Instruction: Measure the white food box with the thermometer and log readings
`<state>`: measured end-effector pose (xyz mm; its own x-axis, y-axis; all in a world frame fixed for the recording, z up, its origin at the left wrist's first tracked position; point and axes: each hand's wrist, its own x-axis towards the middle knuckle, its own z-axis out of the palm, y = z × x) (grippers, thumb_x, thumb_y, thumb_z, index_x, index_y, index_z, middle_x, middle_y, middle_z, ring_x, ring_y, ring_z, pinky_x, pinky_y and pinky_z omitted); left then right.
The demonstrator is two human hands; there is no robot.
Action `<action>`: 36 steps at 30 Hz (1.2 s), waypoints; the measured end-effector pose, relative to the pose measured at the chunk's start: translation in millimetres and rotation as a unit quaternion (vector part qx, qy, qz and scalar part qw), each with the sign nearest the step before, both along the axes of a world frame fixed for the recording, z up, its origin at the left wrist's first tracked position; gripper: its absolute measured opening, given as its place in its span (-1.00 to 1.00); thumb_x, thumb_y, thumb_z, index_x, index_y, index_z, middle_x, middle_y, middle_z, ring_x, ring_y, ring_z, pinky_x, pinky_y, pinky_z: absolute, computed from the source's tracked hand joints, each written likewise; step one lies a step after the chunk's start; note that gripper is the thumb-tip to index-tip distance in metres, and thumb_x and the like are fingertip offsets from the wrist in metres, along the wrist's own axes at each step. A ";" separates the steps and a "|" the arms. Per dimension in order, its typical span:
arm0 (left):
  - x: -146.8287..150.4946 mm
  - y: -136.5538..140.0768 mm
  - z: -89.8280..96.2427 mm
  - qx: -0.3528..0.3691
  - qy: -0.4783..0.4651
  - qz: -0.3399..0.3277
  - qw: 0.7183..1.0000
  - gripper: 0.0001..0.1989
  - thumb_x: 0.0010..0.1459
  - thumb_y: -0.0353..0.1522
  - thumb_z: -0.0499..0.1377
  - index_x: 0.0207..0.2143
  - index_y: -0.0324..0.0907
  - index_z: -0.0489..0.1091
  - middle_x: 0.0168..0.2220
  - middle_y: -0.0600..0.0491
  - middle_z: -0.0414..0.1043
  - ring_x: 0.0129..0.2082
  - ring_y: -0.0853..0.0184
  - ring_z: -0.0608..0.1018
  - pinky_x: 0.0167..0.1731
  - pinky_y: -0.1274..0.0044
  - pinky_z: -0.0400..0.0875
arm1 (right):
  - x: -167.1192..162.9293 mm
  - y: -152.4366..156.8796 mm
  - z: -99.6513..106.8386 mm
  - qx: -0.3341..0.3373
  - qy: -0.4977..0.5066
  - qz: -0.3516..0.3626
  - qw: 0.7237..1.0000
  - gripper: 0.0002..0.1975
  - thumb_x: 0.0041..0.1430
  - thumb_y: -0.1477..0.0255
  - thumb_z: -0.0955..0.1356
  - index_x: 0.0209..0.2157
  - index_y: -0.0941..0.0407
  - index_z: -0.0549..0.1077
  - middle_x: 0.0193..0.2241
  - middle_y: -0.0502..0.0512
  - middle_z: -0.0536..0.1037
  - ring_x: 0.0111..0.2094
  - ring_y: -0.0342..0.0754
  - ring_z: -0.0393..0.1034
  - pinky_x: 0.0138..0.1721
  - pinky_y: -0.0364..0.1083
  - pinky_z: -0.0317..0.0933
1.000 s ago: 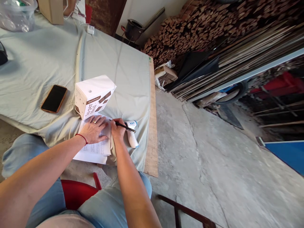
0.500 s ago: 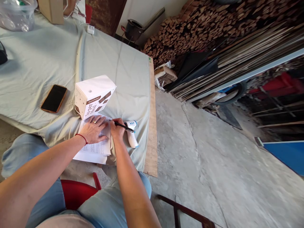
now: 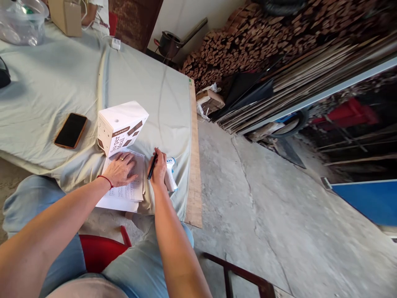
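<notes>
- Left hand (image 3: pixel 120 170): palm down on the papers, fingers extended and slightly spread; its grip is slack and grasps nothing. A ring (image 3: pixel 122 159) encircles one finger, and a red bracelet (image 3: pixel 104 179) the wrist.
- Right hand (image 3: pixel 159 167): resting just beyond the right edge of the papers. Its grip is bent closed about the pen.
- Pen (image 3: pixel 152 166): dark and slender, held slantwise along the thumb side of the right hand, its lower end pointing back toward the wearer and lying just beside the papers.
- Papers (image 3: pixel 135 190): overlapping sheets at the near edge of the desk, the upper one bearing dense rows of marks too small to read; a plain white margin extends below.
- White carton (image 3: pixel 119 128): upright immediately behind the papers, printed "Super Meal"; whether their far edge passes beneath it cannot be told.
- White handheld device (image 3: pixel 170 178): blue-trimmed, lying just right of the right hand, which partly hides it; contact between the two is unclear.
- Phone (image 3: pixel 71 130): dark screen upward, in an orange-brown case, left of the carton and apart from it.
- Desk (image 3: pixel 193 186): wooden edge exposed at right, the remainder draped in pale cloth (image 3: pixel 133 78); a clear plastic tub (image 3: pixel 23 27) and a cardboard box (image 3: pixel 71 18) stand toward its far left.
</notes>
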<state>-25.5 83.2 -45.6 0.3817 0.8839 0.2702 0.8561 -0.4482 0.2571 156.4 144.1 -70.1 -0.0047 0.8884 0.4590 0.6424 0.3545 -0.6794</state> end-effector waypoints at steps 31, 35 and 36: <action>-67.7 -5.7 -9.5 0.006 -0.360 0.196 0.912 -0.44 0.37 -0.03 -0.01 0.23 -0.20 0.23 0.15 -0.23 0.40 0.20 -0.02 0.43 0.21 0.07 0.34 | 50.4 -25.6 24.9 -0.188 -0.028 -0.124 0.974 -0.57 0.15 0.22 0.36 0.00 0.13 0.52 -0.15 0.22 0.59 -0.11 0.12 0.47 -0.15 0.00 0.30; -65.6 -5.0 -24.4 0.005 -0.314 0.233 0.921 -0.40 0.42 -0.03 -0.12 0.29 -0.22 0.20 0.26 -0.23 0.32 0.30 -0.03 0.34 0.29 0.08 0.24 | 13.1 -52.8 40.0 -0.136 0.319 0.023 0.938 -0.46 0.12 0.05 0.39 -0.01 0.14 0.53 -0.16 0.18 0.64 -0.16 0.06 0.50 -0.12 0.00 0.33; -64.7 -4.5 -25.4 0.007 -0.314 0.237 0.919 -0.39 0.42 -0.02 -0.14 0.29 -0.23 0.20 0.25 -0.24 0.33 0.28 -0.04 0.36 0.27 0.07 0.25 | 1.6 -62.3 41.6 -0.144 0.376 0.068 0.913 -0.48 0.11 0.05 0.41 -0.02 0.11 0.54 -0.15 0.16 0.65 -0.17 0.04 0.51 -0.12 0.01 0.34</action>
